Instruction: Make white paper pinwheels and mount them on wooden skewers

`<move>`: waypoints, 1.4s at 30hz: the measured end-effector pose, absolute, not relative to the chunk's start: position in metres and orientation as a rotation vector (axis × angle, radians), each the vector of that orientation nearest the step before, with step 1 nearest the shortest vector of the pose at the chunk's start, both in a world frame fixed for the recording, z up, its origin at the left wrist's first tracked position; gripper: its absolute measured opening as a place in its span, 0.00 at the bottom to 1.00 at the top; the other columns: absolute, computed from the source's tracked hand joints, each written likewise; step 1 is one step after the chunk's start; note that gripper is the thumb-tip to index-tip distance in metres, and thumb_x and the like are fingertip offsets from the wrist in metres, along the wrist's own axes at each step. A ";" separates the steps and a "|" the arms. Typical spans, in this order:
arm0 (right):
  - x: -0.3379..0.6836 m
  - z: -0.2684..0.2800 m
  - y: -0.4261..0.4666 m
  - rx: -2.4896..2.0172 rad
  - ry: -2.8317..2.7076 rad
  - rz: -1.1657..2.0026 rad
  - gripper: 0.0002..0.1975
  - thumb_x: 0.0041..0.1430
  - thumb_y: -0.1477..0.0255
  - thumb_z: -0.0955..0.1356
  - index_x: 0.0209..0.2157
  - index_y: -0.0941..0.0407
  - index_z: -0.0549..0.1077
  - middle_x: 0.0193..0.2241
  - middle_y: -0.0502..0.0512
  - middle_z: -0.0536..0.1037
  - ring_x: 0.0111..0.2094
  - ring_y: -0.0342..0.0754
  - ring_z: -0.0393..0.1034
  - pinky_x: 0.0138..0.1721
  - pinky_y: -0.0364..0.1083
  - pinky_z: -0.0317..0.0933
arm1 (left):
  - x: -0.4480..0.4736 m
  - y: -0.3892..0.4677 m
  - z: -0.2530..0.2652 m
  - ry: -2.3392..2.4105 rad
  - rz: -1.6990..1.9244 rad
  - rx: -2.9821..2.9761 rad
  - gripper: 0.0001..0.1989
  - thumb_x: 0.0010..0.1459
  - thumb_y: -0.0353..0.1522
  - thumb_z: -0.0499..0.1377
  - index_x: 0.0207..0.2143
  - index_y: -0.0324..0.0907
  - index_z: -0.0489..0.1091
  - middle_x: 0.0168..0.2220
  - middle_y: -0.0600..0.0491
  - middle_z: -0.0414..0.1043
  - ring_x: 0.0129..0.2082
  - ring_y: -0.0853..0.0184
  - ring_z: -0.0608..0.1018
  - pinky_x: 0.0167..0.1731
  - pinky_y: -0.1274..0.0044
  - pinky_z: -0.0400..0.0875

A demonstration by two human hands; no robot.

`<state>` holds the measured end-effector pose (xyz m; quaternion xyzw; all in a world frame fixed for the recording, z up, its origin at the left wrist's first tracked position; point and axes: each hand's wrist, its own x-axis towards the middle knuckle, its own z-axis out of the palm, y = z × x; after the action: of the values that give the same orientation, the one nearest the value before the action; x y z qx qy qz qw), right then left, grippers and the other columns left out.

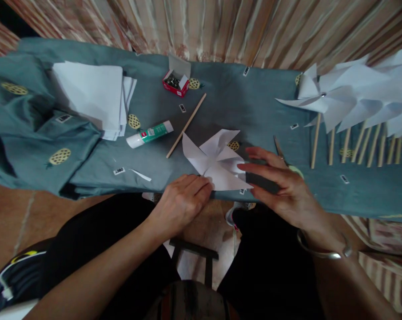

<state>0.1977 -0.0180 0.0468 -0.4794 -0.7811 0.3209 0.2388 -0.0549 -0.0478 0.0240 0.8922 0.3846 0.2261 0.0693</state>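
A white paper pinwheel [217, 162] with folded blades lies near the front edge of the cloth-covered table. My left hand [187, 198] is closed on its lower left edge, thumb and fingers pinching the paper. To the pinwheel's right, my right hand [280, 184] has its fingers spread, the tips close to the right-hand blades; whether they touch the paper I cannot tell. A thin wooden stick [186, 125] lies slanted just beyond the pinwheel, on its left. Scissors [278, 149] rest partly hidden behind my right hand.
Finished pinwheels on sticks [354, 98] overlap at the right. A green-and-white glue stick [149, 134], a red open box of small metal pins [176, 82] and a stack of white paper [89, 95] lie leftward. A paper scrap [141, 174] is near the front edge.
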 end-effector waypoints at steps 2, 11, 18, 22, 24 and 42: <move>0.195 0.048 -0.018 -1.270 -2.147 0.924 0.16 0.59 0.73 0.70 0.48 0.44 0.77 0.64 0.50 0.65 0.64 0.58 0.60 0.62 0.64 0.59 | -0.056 -0.049 0.025 1.138 0.677 2.677 0.07 0.64 0.26 0.56 0.41 0.34 0.74 0.40 0.46 0.79 0.36 0.64 0.79 0.36 0.71 0.77; 0.180 0.041 -0.011 -1.277 -2.057 0.924 0.07 0.62 0.71 0.70 0.38 0.46 0.80 0.60 0.50 0.70 0.61 0.57 0.65 0.60 0.65 0.60 | -0.056 -0.051 0.028 1.093 0.675 2.651 0.08 0.63 0.25 0.56 0.42 0.32 0.73 0.41 0.44 0.79 0.38 0.62 0.79 0.36 0.70 0.78; 0.153 0.029 -0.005 -1.354 -2.050 0.679 0.04 0.59 0.73 0.70 0.34 0.51 0.79 0.59 0.53 0.70 0.61 0.58 0.62 0.60 0.62 0.60 | -0.056 -0.052 0.026 1.088 0.679 2.635 0.08 0.63 0.25 0.57 0.42 0.31 0.74 0.42 0.44 0.79 0.40 0.61 0.79 0.38 0.70 0.79; 0.146 0.022 -0.004 -1.358 -2.106 0.531 0.04 0.58 0.75 0.70 0.33 0.54 0.79 0.60 0.56 0.69 0.62 0.59 0.61 0.61 0.61 0.59 | -0.057 -0.053 0.026 1.081 0.668 2.614 0.08 0.64 0.25 0.55 0.42 0.31 0.74 0.40 0.44 0.78 0.39 0.63 0.79 0.39 0.71 0.80; 0.144 0.020 -0.005 -1.352 -2.124 0.486 0.04 0.58 0.76 0.69 0.33 0.55 0.78 0.60 0.57 0.69 0.61 0.59 0.61 0.61 0.60 0.59 | -0.057 -0.053 0.026 1.076 0.678 2.603 0.09 0.65 0.25 0.54 0.42 0.30 0.73 0.41 0.44 0.78 0.40 0.63 0.79 0.40 0.71 0.80; 0.137 0.016 -0.009 -1.408 -2.144 0.376 0.04 0.58 0.76 0.69 0.32 0.55 0.77 0.58 0.59 0.71 0.60 0.59 0.63 0.60 0.61 0.61 | -0.057 -0.053 0.029 1.079 0.677 2.565 0.09 0.65 0.25 0.53 0.42 0.31 0.73 0.42 0.44 0.79 0.41 0.63 0.79 0.42 0.71 0.81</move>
<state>0.1374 -0.0092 0.0162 -0.5226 -0.7962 0.1396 0.2711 -0.0574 -0.0527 0.0291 0.8869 0.3733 0.2341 0.1386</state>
